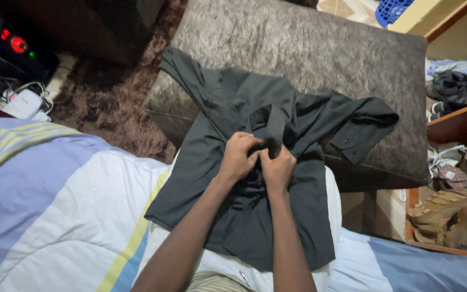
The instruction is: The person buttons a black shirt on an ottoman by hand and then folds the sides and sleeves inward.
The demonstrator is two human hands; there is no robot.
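Shirt (244,162) of dark grey cloth lies spread from the bed's (55,205) edge onto the grey ottoman (325,48), and your left hand (238,157) and right hand (278,166) are pinched together on its front placket, seemingly buttoning, so you likely need the next button lined up.

Dark grey shirt (277,124), mottled grey ottoman (320,48), striped bedsheet (55,200).

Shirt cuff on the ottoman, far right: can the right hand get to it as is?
Probably yes. The cuff lies exposed on the grey ottoman with nothing over it, but the right hand is busy pinching the dark shirt alongside the left hand, so it must let go first.
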